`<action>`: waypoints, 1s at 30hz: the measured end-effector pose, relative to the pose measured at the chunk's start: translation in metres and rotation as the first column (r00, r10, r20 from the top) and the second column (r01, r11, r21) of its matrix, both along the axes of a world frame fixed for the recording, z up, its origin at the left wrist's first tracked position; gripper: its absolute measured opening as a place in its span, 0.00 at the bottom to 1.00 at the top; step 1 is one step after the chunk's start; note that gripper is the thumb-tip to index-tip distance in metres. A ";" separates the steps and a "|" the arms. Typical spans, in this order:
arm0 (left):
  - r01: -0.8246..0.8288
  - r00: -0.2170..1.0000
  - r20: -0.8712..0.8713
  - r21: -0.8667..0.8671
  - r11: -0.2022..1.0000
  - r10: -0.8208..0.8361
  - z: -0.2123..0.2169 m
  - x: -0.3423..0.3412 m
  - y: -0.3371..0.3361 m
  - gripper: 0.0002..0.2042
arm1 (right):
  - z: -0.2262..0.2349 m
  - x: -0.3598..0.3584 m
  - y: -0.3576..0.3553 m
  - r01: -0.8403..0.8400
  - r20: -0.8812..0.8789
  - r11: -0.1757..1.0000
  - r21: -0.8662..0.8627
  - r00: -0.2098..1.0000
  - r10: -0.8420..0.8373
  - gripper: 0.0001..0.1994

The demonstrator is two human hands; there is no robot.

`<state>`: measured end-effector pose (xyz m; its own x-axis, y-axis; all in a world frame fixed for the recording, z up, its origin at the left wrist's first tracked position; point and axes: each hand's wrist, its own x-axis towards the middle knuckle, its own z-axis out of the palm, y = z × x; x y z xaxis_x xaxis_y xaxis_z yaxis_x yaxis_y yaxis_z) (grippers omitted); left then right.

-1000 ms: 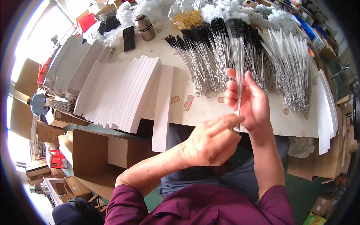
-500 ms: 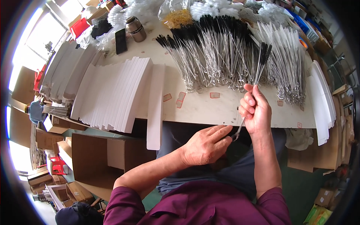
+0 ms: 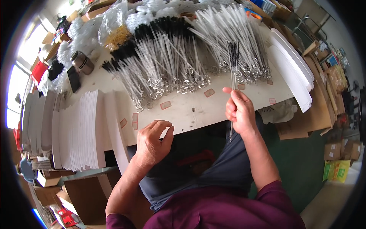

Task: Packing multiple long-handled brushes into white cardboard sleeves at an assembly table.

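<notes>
My right hand (image 3: pixel 241 113) is closed around a few thin wire brushes (image 3: pixel 233 57), held upright beyond the table's front edge. Their black bristles point up, and the wire ends stick out below my fist. To the left, my left hand (image 3: pixel 153 140) hovers by the table edge with curved fingers, the thumb apart from the index finger and nothing visible between them. Across the table lies a wide heap of black-bristled wire brushes (image 3: pixel 167 57), ring ends toward me. A heap of white-bristled brushes (image 3: pixel 232 34) adjoins it on the right.
Folded white card strips (image 3: pixel 78 131) stand in rows at the left, with one long strip (image 3: pixel 115 131) overhanging the edge. More white strips (image 3: pixel 293 68) lie at the right. A metal flask (image 3: pixel 82 63), a dark phone (image 3: pixel 74 79) and yellow rubber bands (image 3: pixel 117 37) are farther back. An open carton (image 3: pixel 89 198) sits lower left.
My left hand has moved left, away from the brushes' lower ends, where a small dark thing showed by its fingers. My right hand still grips the brushes. The whole view has turned rightward.
</notes>
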<state>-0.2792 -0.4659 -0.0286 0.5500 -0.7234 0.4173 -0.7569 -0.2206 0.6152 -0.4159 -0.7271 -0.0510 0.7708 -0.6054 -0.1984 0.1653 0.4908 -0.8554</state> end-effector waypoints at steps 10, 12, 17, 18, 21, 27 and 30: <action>0.154 0.987 -0.065 0.076 0.985 -0.149 0.000 0.016 -0.116 0.02 | -0.030 -0.030 -0.074 0.280 -0.021 0.942 -0.183 0.957 -0.289 0.13; 0.143 0.990 -0.014 0.101 0.985 -0.143 0.003 0.023 -0.149 0.05 | -0.034 -0.030 -0.074 0.287 -0.017 0.936 -0.202 0.955 -0.297 0.13; 0.074 0.993 -0.100 0.068 0.995 -0.067 0.003 0.046 -0.224 0.07 | -0.030 -0.028 -0.069 0.275 -0.016 0.931 -0.240 0.958 -0.287 0.14; 0.034 0.999 -0.043 0.083 0.996 -0.031 0.000 0.052 -0.237 0.07 | -0.029 -0.029 -0.068 0.272 -0.025 0.926 -0.263 0.957 -0.288 0.13; -0.080 0.996 0.048 0.147 0.986 0.073 -0.011 0.065 -0.267 0.09 | -0.031 -0.027 -0.068 0.272 -0.023 0.930 -0.249 0.958 -0.286 0.13; -0.196 0.978 0.003 0.378 0.905 0.211 -0.008 0.070 -0.301 0.15 | -0.032 -0.026 -0.066 0.293 -0.043 0.914 -0.282 0.948 -0.317 0.14; -0.187 0.975 -0.033 0.400 0.897 0.218 -0.006 0.071 -0.304 0.17 | -0.032 -0.026 -0.065 0.300 -0.048 0.907 -0.295 0.944 -0.327 0.14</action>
